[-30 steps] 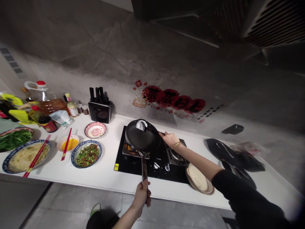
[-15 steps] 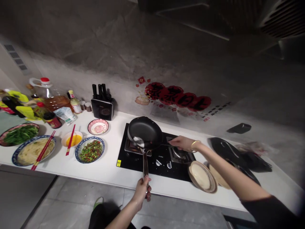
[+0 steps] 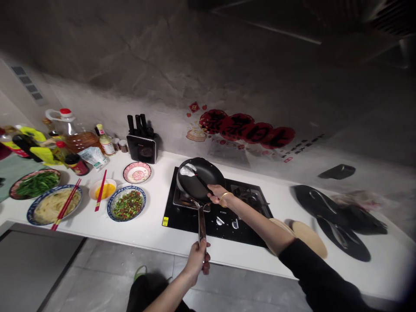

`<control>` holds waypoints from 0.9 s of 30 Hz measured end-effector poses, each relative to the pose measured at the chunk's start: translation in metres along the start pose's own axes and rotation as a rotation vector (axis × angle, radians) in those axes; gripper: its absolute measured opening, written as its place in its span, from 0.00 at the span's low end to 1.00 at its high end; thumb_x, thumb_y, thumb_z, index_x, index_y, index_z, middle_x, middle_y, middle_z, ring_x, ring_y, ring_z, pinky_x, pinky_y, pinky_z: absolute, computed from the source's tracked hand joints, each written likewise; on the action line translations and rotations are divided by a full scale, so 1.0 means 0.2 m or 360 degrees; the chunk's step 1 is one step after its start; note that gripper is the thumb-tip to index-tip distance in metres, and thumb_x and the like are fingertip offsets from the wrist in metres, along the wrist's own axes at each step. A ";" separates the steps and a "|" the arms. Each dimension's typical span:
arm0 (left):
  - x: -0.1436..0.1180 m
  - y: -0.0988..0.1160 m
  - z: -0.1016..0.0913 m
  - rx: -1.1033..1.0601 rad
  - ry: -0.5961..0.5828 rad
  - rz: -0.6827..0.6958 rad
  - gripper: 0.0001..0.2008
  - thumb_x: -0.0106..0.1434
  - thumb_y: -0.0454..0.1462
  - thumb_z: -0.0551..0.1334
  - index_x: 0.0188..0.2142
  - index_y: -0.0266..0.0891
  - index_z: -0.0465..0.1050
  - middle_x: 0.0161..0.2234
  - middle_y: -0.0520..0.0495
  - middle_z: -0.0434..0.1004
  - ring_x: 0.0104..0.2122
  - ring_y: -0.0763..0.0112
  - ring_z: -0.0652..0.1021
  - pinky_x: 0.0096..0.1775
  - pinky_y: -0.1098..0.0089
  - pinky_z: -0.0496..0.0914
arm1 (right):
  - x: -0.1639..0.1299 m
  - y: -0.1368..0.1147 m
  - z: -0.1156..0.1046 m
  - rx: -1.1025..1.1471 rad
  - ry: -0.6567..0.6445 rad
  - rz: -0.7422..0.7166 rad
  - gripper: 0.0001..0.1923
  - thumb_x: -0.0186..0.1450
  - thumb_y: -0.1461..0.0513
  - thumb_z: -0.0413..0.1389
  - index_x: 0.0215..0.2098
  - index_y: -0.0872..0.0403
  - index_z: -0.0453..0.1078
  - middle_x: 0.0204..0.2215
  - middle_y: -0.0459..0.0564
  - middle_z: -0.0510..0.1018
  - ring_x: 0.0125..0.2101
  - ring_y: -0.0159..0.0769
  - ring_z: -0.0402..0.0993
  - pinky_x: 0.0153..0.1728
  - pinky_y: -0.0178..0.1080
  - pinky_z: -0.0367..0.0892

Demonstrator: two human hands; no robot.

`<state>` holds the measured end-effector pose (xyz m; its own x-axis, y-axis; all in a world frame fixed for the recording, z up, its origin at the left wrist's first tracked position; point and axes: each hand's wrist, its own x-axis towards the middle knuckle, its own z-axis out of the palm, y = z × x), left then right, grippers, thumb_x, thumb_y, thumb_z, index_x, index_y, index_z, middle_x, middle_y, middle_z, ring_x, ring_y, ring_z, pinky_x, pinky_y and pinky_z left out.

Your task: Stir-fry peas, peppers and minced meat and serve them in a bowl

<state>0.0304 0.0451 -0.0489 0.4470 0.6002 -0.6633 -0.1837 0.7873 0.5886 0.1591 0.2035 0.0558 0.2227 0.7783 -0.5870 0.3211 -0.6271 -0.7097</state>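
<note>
My left hand (image 3: 198,258) is wrapped around the metal handle of a black frying pan (image 3: 209,170). The pan rests on the left burner of a black gas stove (image 3: 195,224), its handle pointing towards me. Over the pan's right rim, my right hand (image 3: 217,193) is closed around a thin black stick-like utensil (image 3: 202,179), whose exact kind I cannot make out. At its far end a crumpled white wad (image 3: 187,170), perhaps paper, lies against the upper left of the pan's inside.
Left of the stove stand a bowl of chopped peppers (image 3: 126,203), beaten egg (image 3: 108,190), noodles (image 3: 53,206), greens (image 3: 38,183) and a pink plate (image 3: 137,172). A knife block (image 3: 142,147) and bottles (image 3: 78,136) line the wall. Lids (image 3: 344,238) and a wooden round (image 3: 310,239) lie right.
My right hand has moved left over the pan, carrying the white wad from the pan's near left to its upper left. My left hand keeps hold of the handle.
</note>
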 end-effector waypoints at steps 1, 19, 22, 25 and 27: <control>0.00 0.00 0.00 -0.0004 -0.0005 -0.0001 0.34 0.46 0.64 0.53 0.39 0.38 0.58 0.17 0.60 0.57 0.11 0.83 0.57 0.16 0.75 0.48 | -0.03 0.01 -0.06 -0.0116 -0.0061 0.0009 0.13 0.66 0.58 0.43 0.42 0.55 0.64 0.13 0.40 0.63 0.08 0.21 0.49 0.09 0.26 0.43; -0.02 0.01 -0.01 -0.0022 -0.0005 -0.0024 0.35 0.44 0.63 0.55 0.39 0.38 0.59 0.16 0.61 0.56 0.12 0.82 0.56 0.17 0.75 0.47 | -0.01 0.08 -0.32 -0.1797 0.0337 -0.0228 0.23 0.67 0.55 0.37 0.48 0.55 0.69 0.43 0.57 0.76 0.42 0.40 0.72 0.37 0.36 0.63; -0.01 0.01 -0.01 -0.0016 0.0001 -0.0025 0.36 0.44 0.64 0.54 0.39 0.38 0.59 0.16 0.61 0.56 0.12 0.82 0.56 0.17 0.75 0.47 | -0.02 0.06 -0.28 -0.1722 0.0181 -0.0369 0.21 0.67 0.55 0.40 0.46 0.52 0.70 0.41 0.51 0.77 0.41 0.36 0.73 0.37 0.33 0.62; -0.01 0.01 -0.02 -0.0023 0.0000 -0.0029 0.35 0.44 0.64 0.55 0.39 0.38 0.59 0.17 0.61 0.56 0.12 0.83 0.56 0.17 0.75 0.47 | -0.13 0.01 -0.38 -0.1712 -0.0066 -0.0450 0.19 0.65 0.54 0.44 0.42 0.52 0.74 0.37 0.49 0.78 0.36 0.36 0.73 0.35 0.33 0.62; -0.01 0.01 -0.02 -0.0026 -0.0003 -0.0030 0.35 0.44 0.64 0.55 0.40 0.38 0.59 0.17 0.61 0.56 0.12 0.83 0.56 0.18 0.75 0.47 | -0.20 -0.03 -0.48 -0.1791 -0.0180 -0.0392 0.18 0.64 0.55 0.46 0.39 0.53 0.75 0.34 0.51 0.79 0.34 0.38 0.73 0.34 0.35 0.63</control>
<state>0.0262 0.0447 -0.0480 0.4524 0.5851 -0.6730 -0.1896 0.8005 0.5686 0.2373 0.1793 0.1218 -0.0252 0.8330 -0.5527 0.9949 -0.0329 -0.0950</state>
